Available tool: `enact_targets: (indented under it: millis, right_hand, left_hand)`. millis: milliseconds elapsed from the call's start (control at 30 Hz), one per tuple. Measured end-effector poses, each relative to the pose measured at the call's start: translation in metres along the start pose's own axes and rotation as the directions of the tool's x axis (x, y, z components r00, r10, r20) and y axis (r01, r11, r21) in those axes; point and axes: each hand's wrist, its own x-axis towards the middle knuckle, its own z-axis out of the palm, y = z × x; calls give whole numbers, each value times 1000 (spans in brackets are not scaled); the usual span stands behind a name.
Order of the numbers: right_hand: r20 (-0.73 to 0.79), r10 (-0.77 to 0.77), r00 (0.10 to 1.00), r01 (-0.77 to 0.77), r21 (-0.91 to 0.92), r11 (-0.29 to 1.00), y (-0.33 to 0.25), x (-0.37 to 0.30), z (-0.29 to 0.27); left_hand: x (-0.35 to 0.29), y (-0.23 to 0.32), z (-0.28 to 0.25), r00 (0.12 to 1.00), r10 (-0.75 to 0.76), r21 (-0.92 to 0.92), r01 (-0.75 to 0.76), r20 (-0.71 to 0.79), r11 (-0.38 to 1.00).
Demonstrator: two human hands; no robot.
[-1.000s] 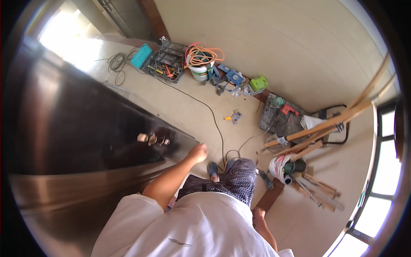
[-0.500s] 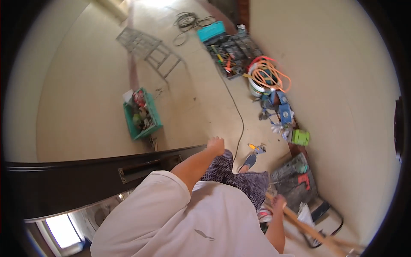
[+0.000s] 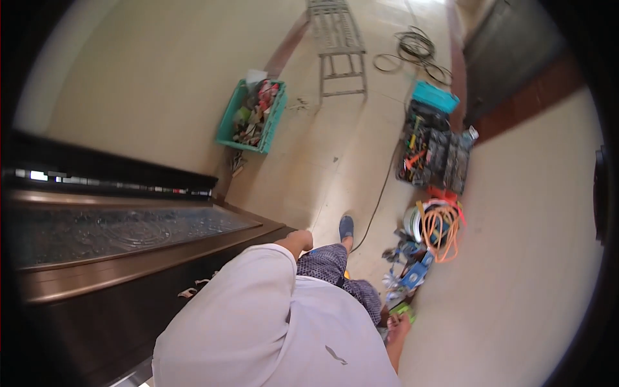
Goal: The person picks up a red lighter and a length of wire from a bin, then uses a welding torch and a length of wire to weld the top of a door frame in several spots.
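Door (image 3: 145,266) in dark, glossy brown fills the lower left, its bronze-toned frame bending with the lens. A grey panel (image 3: 129,233) set into it carries raised, swirling relief with a rounded motif near the middle, and the surface catches a dull, bluish shine. Pale metal fittings (image 3: 187,293) show lower on the dark face, partly behind the person's sleeve.

The person's left hand (image 3: 302,241) is just beside the door's near edge, in front of the shorts (image 3: 322,260). Its fingers look curled in, but whether they hold the edge cannot be told.

The right hand (image 3: 398,327) hangs low by the wall, nearest a lime-green case (image 3: 403,311). The hand overlaps the case in view; whether they touch is unclear, and so is the spread of the fingers. The case shows only as a bright, glossy patch, mostly hidden.

Above it along the wall lie a blue box (image 3: 416,274), a white bucket (image 3: 411,224) topped with loops of orange hose (image 3: 440,219), and an open black toolbox (image 3: 456,161) full of tools. Across the floor stand a filled green crate (image 3: 276,120) and a grey ladder (image 3: 336,33). 1 blue-grey shoe (image 3: 346,226) shows below.
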Motion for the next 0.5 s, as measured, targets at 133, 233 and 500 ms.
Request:
enact_targets:
  millis: [133,233,500]
  right_hand:
    - [4,129,992,-108,-526,844,-73,36,112]
    - [25,163,986,-120,-571,812,-133,81,148]
    - [202,184,962,71,-834,547,-301,214,445]
  left_hand:
    - [60,1,-52,958,171,-260,-229,-228,938]
    - [41,24,-133,859,192,-474,-433,-475,767]
    - [86,-50,-180,874,-296,-879,-253,-387,404]
